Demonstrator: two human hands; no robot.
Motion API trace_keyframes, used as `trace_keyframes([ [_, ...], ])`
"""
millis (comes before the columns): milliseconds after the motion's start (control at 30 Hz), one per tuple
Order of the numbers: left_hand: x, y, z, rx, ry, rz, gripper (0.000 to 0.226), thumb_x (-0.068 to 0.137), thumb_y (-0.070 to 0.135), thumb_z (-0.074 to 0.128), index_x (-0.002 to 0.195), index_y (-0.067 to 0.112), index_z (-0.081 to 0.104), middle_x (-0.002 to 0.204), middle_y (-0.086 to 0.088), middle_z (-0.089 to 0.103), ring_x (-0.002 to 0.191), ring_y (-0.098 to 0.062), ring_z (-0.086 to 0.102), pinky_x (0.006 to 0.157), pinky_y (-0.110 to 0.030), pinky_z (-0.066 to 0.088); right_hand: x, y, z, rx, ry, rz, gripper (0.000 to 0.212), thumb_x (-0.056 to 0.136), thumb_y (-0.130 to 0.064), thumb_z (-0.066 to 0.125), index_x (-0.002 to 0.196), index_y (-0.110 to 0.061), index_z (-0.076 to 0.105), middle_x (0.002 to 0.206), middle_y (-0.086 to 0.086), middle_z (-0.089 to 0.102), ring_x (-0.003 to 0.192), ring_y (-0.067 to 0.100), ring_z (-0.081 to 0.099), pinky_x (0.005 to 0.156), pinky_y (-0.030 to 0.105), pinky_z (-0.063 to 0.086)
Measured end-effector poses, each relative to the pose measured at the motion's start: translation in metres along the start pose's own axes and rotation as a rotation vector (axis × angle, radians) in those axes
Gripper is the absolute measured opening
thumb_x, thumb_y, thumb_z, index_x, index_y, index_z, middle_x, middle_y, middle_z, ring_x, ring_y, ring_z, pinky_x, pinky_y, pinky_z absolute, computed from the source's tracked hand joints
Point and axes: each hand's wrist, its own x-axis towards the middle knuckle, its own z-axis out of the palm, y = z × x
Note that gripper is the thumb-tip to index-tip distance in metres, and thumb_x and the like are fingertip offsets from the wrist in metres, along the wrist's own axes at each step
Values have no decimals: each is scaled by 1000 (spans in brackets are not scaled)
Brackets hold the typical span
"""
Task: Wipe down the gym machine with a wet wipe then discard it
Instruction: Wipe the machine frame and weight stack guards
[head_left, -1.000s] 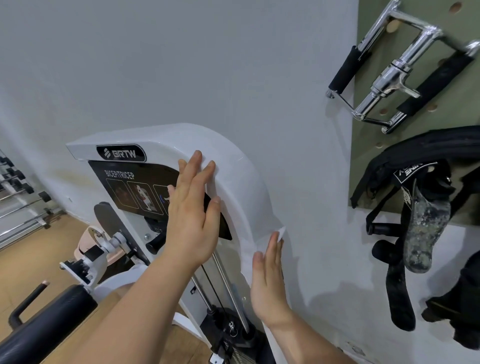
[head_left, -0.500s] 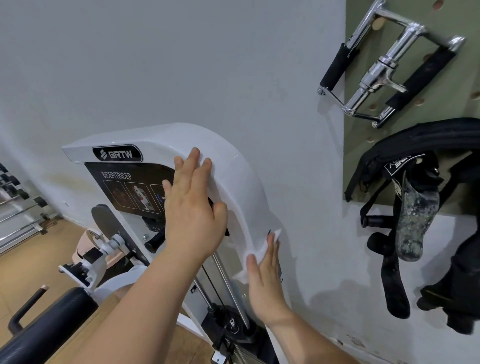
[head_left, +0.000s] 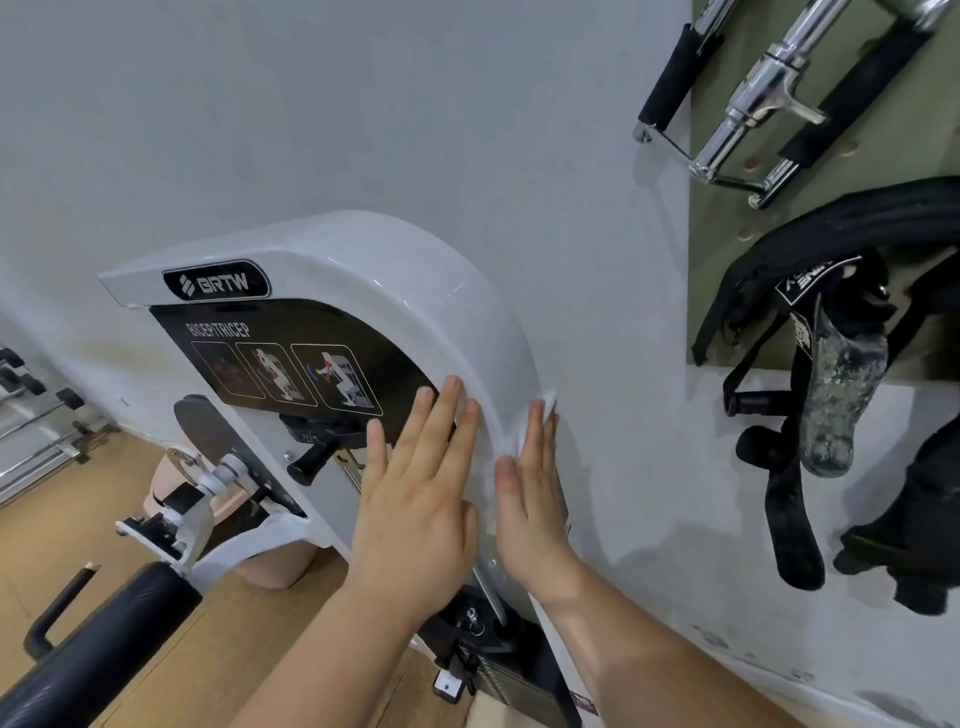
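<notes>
I slid my flat left hand (head_left: 415, 499) down beside my right hand (head_left: 530, 504), its straight fingers pressing the wet wipe (head_left: 546, 404); shroud (head_left: 415, 291) wiping looked unfinished.

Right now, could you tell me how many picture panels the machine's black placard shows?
3, in a row on the black placard: left panel, middle panel, right panel nearest the left hand. That hand covers the placard's lower right tip.

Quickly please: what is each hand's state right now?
Left hand: open, flat against the machine.
Right hand: open, straight fingers pressing the wet wipe on it.
</notes>
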Motion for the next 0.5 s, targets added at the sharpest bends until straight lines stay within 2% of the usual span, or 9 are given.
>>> trace_keyframes([
  [100, -9, -6, 12, 6, -76, 43, 91, 78, 15, 52, 163, 15, 18, 172, -2, -2, 158, -23, 1, 121, -64, 18, -11, 31, 0, 47, -30, 237, 93, 74, -100, 8, 149, -52, -19, 157, -31, -31, 148, -8, -26, 129, 44, -7],
  [200, -14, -9, 21, -51, -100, 72, 94, 78, 14, 53, 163, 17, 14, 172, -1, -7, 158, -23, 0, 123, -59, 13, 9, 16, -6, 130, 21, 376, 102, 71, -100, 9, 154, -45, -16, 163, -23, -25, 150, -5, -23, 129, 46, -5],
  [300, -16, -14, 33, -169, -102, 67, 94, 79, 11, 51, 163, 21, 9, 171, 4, -14, 158, -18, -1, 124, -54, 12, 31, -16, -2, 133, 87, 232, 98, 78, -96, 8, 160, -46, -8, 167, -25, -16, 152, -6, -16, 127, 36, -2],
  [400, -20, -19, 50, -259, -103, 92, 89, 78, 13, 38, 161, 21, 9, 170, 7, -17, 158, -15, -3, 124, -53, 13, 24, -15, 13, 124, 159, 90, 74, 89, -88, 15, 156, -59, 1, 170, -22, 0, 158, 5, 1, 127, 51, 13],
  [433, -22, -20, 55, -280, -99, 106, 85, 79, 15, 32, 161, 19, 10, 170, 6, -16, 158, -16, -2, 123, -53, 13, 15, -6, 16, 118, 172, 89, 72, 90, -88, 19, 154, -61, 3, 171, -20, 4, 158, 8, 6, 127, 54, 16],
  [500, -27, -22, 64, -334, -108, 129, 81, 80, 17, 26, 160, 18, 13, 171, 3, -11, 158, -16, 0, 123, -54, 11, -9, 7, 19, 113, 158, 139, 79, 86, -91, 25, 155, -61, 3, 170, -21, 12, 157, 5, 10, 128, 47, 17],
])
